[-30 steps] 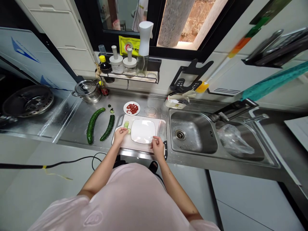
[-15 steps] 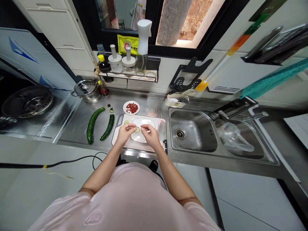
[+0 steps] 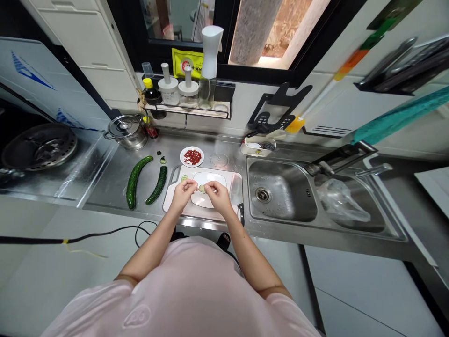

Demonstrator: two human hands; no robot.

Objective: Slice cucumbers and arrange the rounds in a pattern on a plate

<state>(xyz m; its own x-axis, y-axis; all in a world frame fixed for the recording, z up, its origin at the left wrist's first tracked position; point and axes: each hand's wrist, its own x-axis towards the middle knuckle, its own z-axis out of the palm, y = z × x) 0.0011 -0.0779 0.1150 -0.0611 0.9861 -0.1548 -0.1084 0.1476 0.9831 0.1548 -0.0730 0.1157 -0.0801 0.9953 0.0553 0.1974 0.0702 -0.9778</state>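
My left hand (image 3: 183, 195) and my right hand (image 3: 217, 196) meet above a white square plate (image 3: 209, 179), which sits on a white cutting board (image 3: 196, 210). Their fingertips curl together, and whatever they pinch is hidden. A cucumber slice (image 3: 201, 188) lies on the plate beside my right fingertips. Another slice (image 3: 184, 178) rests on the board above my left hand. Two long dark green cucumbers (image 3: 135, 180) (image 3: 157, 185) lie left of the board. Beyond it is a small plate of chopped red chili (image 3: 192, 157). A knife handle (image 3: 241, 214) shows at the board's right edge.
The steel counter (image 3: 105, 187) holds a lidded steel pot (image 3: 126, 132) at the back left. A double sink (image 3: 277, 192) lies to the right, with a plastic bag (image 3: 342, 201) in its far basin. Bottles and jars stand on a wall shelf (image 3: 185, 111).
Over the last second both hands moved inward from the plate's sides to meet above it. A cucumber slice now shows on the plate.
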